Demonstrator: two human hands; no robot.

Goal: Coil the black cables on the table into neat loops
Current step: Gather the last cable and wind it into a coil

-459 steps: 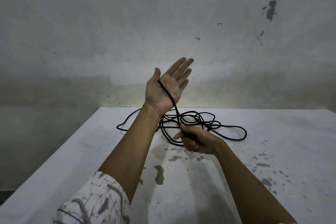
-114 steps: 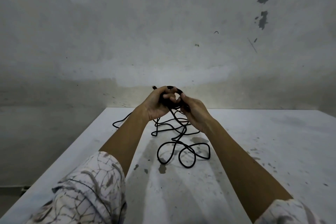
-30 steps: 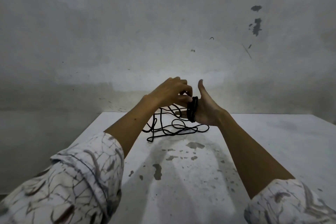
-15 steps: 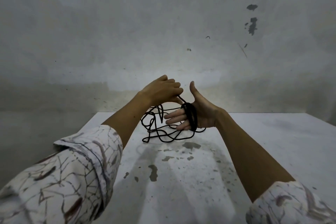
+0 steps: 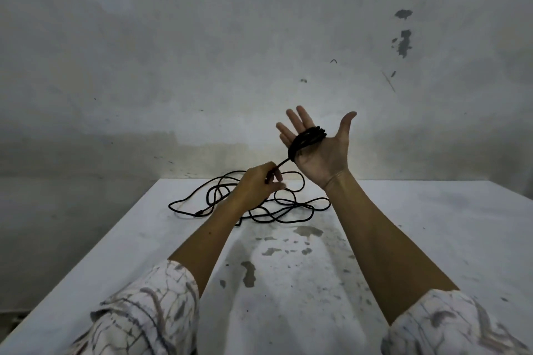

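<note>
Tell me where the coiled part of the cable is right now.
In the head view the coil is wrapped around the raised right hand, right of centre above the table. A taut strand runs down-left to the left hand, which pinches it.

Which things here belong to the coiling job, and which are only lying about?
Job:
- cable, loose part on the table
- coil wound round the right hand
- left hand, pinching the strand

Lying about:
- nothing else on the table; only the stained wall behind
</note>
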